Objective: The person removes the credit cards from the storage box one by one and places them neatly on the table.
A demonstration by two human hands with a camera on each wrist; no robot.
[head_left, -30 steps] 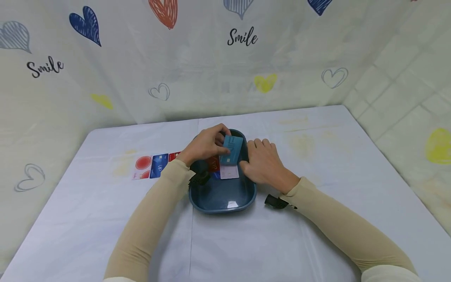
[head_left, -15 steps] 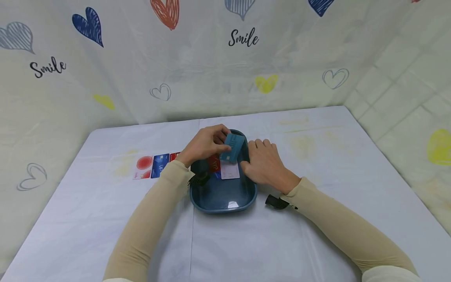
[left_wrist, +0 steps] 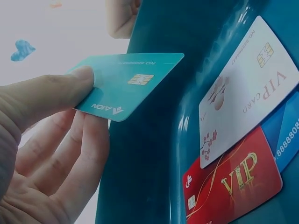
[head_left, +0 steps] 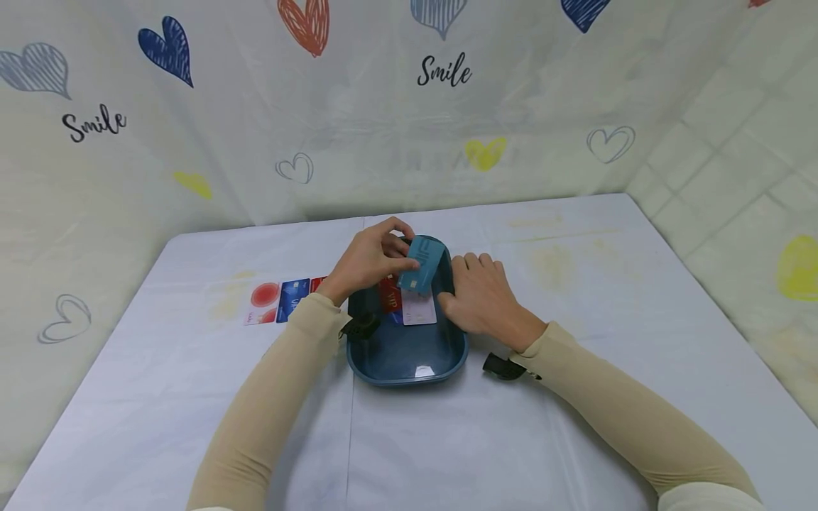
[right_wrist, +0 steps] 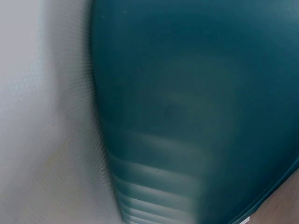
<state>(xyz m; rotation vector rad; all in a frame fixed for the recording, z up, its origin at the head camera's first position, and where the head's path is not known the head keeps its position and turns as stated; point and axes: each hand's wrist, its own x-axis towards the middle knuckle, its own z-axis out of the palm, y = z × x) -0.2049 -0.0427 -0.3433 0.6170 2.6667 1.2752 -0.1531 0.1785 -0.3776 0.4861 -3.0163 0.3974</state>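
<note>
My left hand (head_left: 371, 261) pinches a teal card (head_left: 422, 264) between thumb and fingers, above the far part of a dark blue plastic tray (head_left: 409, 358). The card's chip and AION lettering show in the left wrist view. Inside the tray, a white VIP card (left_wrist: 247, 93) overlaps a red VIP card (left_wrist: 233, 186) and a blue card (left_wrist: 287, 135). My right hand (head_left: 482, 294) grips the tray's right rim, thumb on the inner side. In the right wrist view, the tray's outer wall (right_wrist: 163, 93) fills most of the picture.
Left of the tray, a white card with red circles (head_left: 263, 301), a blue VIP card (head_left: 295, 299) and a red card (head_left: 317, 284) lie in a row on the white-covered table (head_left: 160, 397). The left arm partly hides the red one. A heart-printed curtain (head_left: 358, 106) hangs behind.
My left hand has risen slightly away from me with the teal card, which has changed its tilt. The right hand keeps its place on the tray's rim.
</note>
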